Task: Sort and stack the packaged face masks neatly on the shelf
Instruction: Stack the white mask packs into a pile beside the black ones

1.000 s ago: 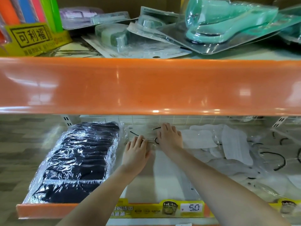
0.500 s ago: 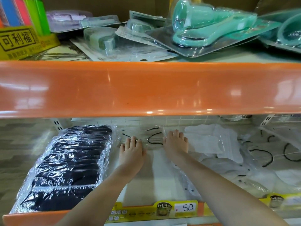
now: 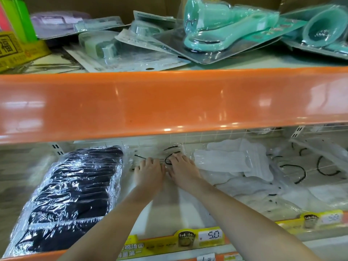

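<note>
A clear packet of white masks with black ear loops (image 3: 170,150) lies flat at the back middle of the lower shelf (image 3: 188,213). My left hand (image 3: 149,173) and my right hand (image 3: 183,171) rest side by side on it, palms down, fingers straight. Left of them a neat row of black masks in clear wrap (image 3: 75,196) runs from front to back. To the right, loose packets of white masks (image 3: 227,161) lie in a jumble, with further black-looped packets (image 3: 308,166) beyond.
The orange edge of the upper shelf (image 3: 169,102) hangs low over my hands. Teal blister-packed goods (image 3: 216,32) and a yellow box (image 3: 17,51) sit on top of it. A yellow price strip reading 5.0 (image 3: 211,235) lines the lower shelf's front.
My two hands have drawn closer together on the packet, now almost touching. The view has shifted a little to the right.
</note>
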A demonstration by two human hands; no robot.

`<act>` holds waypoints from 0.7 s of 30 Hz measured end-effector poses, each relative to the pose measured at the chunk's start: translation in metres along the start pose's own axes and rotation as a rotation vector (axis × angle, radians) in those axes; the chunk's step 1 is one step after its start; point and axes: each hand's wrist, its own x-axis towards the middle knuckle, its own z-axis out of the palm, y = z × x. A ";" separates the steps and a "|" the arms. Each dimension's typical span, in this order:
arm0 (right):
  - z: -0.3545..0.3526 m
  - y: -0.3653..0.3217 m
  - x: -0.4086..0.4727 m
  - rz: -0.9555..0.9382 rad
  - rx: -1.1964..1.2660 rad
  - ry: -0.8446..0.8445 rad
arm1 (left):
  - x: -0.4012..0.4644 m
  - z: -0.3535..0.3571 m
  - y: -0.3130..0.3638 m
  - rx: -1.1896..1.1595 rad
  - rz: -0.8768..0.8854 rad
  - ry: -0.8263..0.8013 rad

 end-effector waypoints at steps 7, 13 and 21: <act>-0.023 0.023 -0.018 0.099 0.083 0.100 | -0.003 -0.022 0.042 -0.092 0.198 0.087; -0.045 0.076 -0.062 0.150 0.099 0.124 | -0.009 -0.018 0.104 -0.199 0.326 0.107; -0.060 0.130 -0.106 0.084 0.174 -0.125 | -0.042 0.002 0.154 -0.174 0.416 -0.030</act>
